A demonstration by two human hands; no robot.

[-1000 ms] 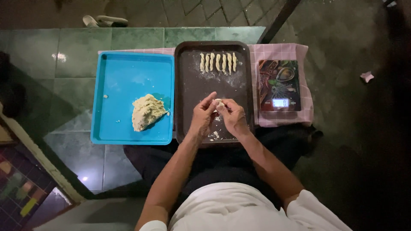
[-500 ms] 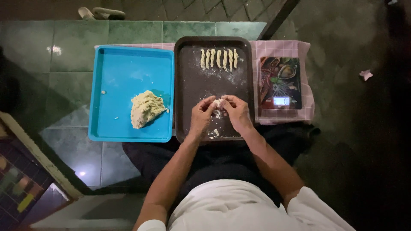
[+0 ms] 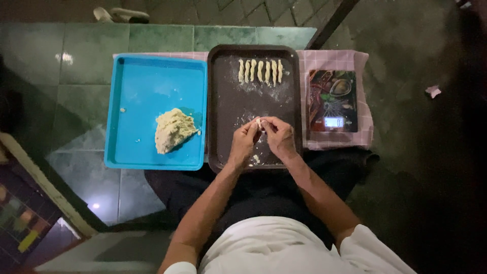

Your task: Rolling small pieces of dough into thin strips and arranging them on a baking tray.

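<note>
My left hand [image 3: 244, 142] and my right hand [image 3: 278, 136] meet over the near half of a dark brown baking tray [image 3: 219, 101]. Both pinch a small pale piece of dough [image 3: 259, 122] between their fingertips. Several twisted dough sticks [image 3: 259, 71] lie in a row at the far end of that tray, with flour dusted around them. To the left, a lump of pale dough [image 3: 172, 130] sits in a blue plastic tray [image 3: 137, 91].
A flat kitchen scale [image 3: 333, 100] with a lit display lies right of the brown tray on a pink checked cloth [image 3: 363, 91]. The trays rest on a green tiled floor [image 3: 76, 81]. A pair of sandals [image 3: 122, 14] lies at the far edge.
Both hands have stayed together over the brown tray, working the small dough piece between the fingers. The view has shifted slightly. Nothing else has moved.
</note>
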